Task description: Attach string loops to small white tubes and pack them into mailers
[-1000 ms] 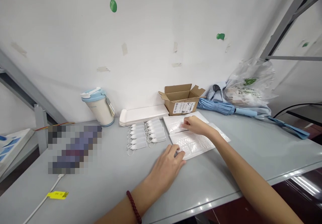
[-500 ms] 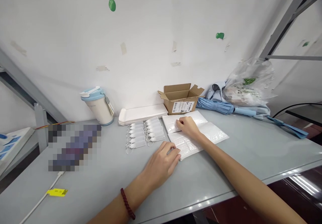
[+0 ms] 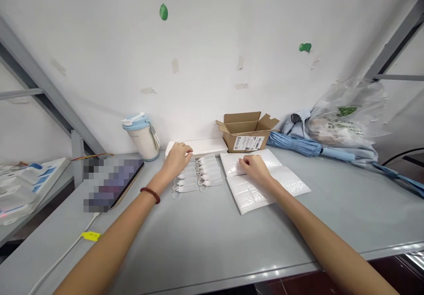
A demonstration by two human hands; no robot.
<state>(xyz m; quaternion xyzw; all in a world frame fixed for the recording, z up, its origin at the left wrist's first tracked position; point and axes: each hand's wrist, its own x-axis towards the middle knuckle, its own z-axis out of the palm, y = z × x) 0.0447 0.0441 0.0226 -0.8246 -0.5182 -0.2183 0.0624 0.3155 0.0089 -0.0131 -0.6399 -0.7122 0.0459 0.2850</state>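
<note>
My right hand is closed at the edge that crosses a white bubble mailer, its fingertips mostly hidden. The mailer lies flat, its upper part spread toward the carton. Over the left end of a long white stack, my left hand hovers with bent fingers and a gap beside the thumb; nothing shows in it. Just below that hand, several small translucent bottles with white caps and loop straps lie in two columns. My left hand and wrist cover part of the left column.
An open cardboard box stands against the wall. Right of it lie a folded blue umbrella and a clear plastic bag. At left are a cream tumbler and a partly blurred phone on a white cable.
My left hand has left the mailer's lower left corner and moved up and left to the white stack above the bottles. My right hand stays on the mailer. The view has shifted slightly left.
</note>
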